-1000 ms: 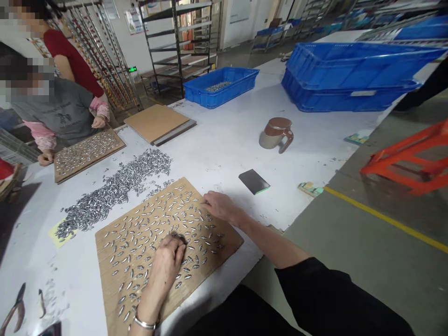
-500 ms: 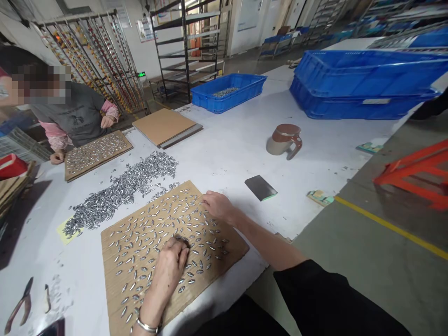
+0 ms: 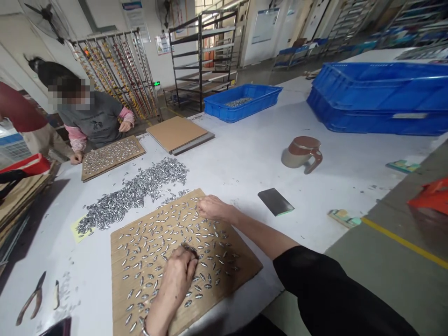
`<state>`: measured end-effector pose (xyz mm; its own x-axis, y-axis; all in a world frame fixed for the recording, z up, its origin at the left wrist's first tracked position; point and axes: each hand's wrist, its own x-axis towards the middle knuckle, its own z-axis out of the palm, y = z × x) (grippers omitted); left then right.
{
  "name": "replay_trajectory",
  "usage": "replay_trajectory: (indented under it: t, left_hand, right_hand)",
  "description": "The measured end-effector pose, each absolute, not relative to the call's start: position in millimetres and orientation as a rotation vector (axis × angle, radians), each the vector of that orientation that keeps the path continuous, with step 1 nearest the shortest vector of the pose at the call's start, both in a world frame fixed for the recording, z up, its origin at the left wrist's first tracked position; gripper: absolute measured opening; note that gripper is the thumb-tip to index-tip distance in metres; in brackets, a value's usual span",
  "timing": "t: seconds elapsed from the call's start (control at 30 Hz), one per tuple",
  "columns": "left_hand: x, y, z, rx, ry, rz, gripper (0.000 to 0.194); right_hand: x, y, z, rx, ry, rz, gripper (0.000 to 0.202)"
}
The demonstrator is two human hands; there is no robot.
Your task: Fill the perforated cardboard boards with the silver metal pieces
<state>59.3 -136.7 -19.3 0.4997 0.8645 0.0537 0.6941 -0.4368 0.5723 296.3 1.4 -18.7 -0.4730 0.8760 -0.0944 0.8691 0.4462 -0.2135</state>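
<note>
A brown cardboard sheet (image 3: 121, 261) lies before me, covered with small, pointed, silvery metal pieces (image 3: 188, 303) spaced apart in loose rows. My left hand (image 3: 180, 273) rests over the middle of the sheet, its fingers curled inward; dark, shiny bits show near the fingertips, too unclear to name. Near the sheet's far right edge, my right hand (image 3: 212, 206) is closed in a pinch with its fingertips down at the pieces. What it holds, if anything, is hidden. Beyond the sheet stretches a long heap of the same metal pieces (image 3: 136, 193).
Pliers (image 3: 34, 298) lie at left on the white table (image 3: 238, 163). A dark block (image 3: 276, 201) and a lidded mug (image 3: 301, 153) stand right. Blue bins (image 3: 378, 100) are stacked beyond; another blue bin (image 3: 243, 105) holds pieces. A co-worker (image 3: 98, 116) handles a filled board (image 3: 114, 156).
The camera view has shifted, so the scene sits lower and further right. My right hand has moved slightly left over the sheet; my left hand stays about where it was.
</note>
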Motion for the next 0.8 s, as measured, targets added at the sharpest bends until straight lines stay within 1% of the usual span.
replay_trajectory:
  t: [0.1,0.27,0.37,0.53,0.67,0.8]
  left_hand:
    - [60.8,-138.7,-18.0,2.245,1.304,0.445,0.026]
    - [61.2,-139.3,-18.0,2.256,1.317,0.428,0.025]
    - [61.0,-138.7,-19.6,2.267,1.319,0.439,0.024]
    - [57.9,-140.5,-22.1,2.221,1.337,0.430,0.024]
    - [51.3,-140.2,-22.8,2.187,1.327,0.468,0.027]
    - [45.9,-135.5,-22.8,2.199,1.327,0.508,0.028]
  right_hand:
    - [298.3,5.5,-19.9,-1.595,-2.617,0.396,0.017]
    - [291.0,21.6,-19.6,-1.751,-2.351,0.502,0.020]
    - [275.8,30.0,-23.2,-1.839,-2.282,0.544,0.019]
    - [262.5,33.7,-31.3,-1.929,-2.253,0.461,0.024]
    - [281.9,37.2,-24.5,-1.884,-2.172,0.481,0.028]
    - [304.1,41.3,-13.8,-1.932,-2.134,0.415,0.023]
